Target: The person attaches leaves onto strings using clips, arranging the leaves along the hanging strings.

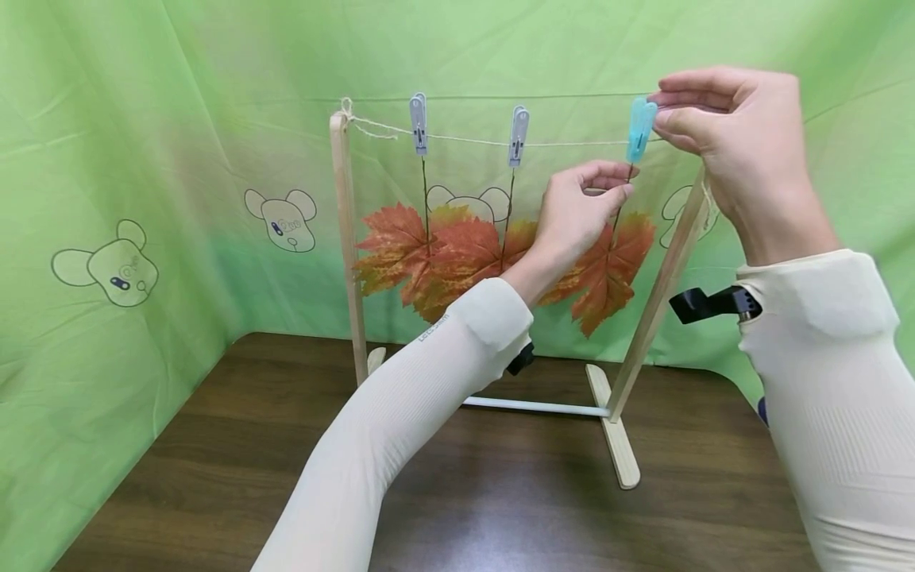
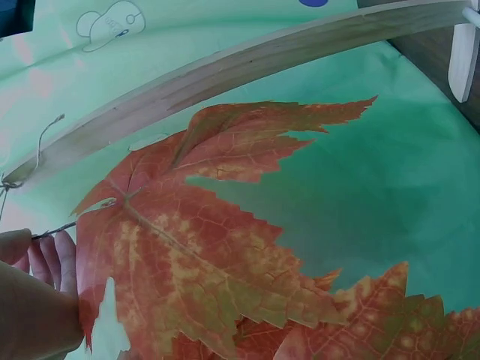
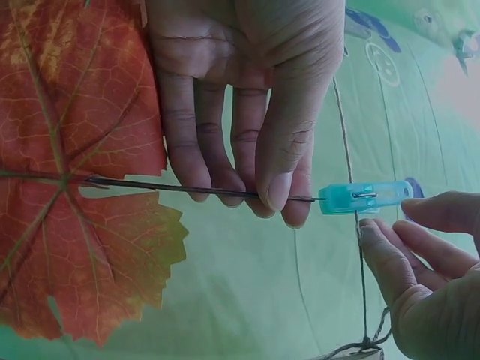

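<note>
My left hand (image 1: 575,206) pinches the thin dark stem (image 3: 165,186) of an orange-red maple leaf (image 1: 618,258) between thumb and fingers, just below a turquoise clothespin (image 1: 641,131). The clothespin sits across the string (image 3: 347,135), with the stem's top at its jaws. At its upper end is my right hand (image 1: 743,143), fingers spread beside the handles, thumb and fingertips right at the plastic. In the left wrist view the leaf (image 2: 172,240) spreads out in front of my left hand (image 2: 37,292).
Two grey clothespins (image 1: 418,125) further left on the string hold more maple leaves (image 1: 400,246) by their stems. The string spans a wooden frame with a left post (image 1: 346,238) and right post (image 1: 661,294), on a brown table (image 1: 500,492). A green curtain (image 1: 179,143) hangs behind.
</note>
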The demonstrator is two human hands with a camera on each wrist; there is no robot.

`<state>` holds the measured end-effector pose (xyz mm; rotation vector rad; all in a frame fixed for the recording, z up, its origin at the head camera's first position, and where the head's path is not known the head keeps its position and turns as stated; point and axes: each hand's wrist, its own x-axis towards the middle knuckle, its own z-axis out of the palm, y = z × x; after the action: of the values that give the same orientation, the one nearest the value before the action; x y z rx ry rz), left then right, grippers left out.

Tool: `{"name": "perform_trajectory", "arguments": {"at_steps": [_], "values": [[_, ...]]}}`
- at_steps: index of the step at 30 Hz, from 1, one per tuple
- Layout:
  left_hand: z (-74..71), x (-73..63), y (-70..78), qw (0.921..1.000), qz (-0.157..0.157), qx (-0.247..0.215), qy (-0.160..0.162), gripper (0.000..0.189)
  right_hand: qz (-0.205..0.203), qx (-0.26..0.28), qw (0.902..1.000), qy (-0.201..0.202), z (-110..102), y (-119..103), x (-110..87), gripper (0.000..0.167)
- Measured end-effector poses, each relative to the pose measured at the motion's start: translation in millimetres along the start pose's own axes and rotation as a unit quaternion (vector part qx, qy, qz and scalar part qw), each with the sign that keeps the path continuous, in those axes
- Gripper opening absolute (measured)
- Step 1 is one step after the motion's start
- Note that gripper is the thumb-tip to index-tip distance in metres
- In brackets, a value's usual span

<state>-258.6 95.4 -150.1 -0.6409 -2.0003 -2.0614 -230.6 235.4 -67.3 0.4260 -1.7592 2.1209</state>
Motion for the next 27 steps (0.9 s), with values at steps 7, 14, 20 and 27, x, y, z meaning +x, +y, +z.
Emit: {"name": "perform_trajectory", "arguments": {"at_steps": [7, 14, 20, 27], "values": [[-2.8, -1.8, -2.0, 0.9998, 0.019, 0.006, -0.01, 0.019, -0.036, 0.001, 0.9993, 0.001, 1, 2, -7.8, 0.028], [-4.6, -7.9, -0.9, 0.9993, 0.019, 0.031, -0.011, 0.024, -0.061, -0.02, 0.9979, 0.002, -2, 6, -20.0, 0.026], [-7.8, -14.1, 5.8, 0.9982, 0.027, 0.053, -0.007, 0.029, -0.07, -0.01, 0.9975, -0.003, -4, 7, -27.8, 0.024], [-16.0, -24.9, 10.1, 0.9971, 0.035, 0.064, -0.025, 0.037, -0.078, -0.026, 0.9966, 0.0, -7, 8, -37.4, 0.026]]}}
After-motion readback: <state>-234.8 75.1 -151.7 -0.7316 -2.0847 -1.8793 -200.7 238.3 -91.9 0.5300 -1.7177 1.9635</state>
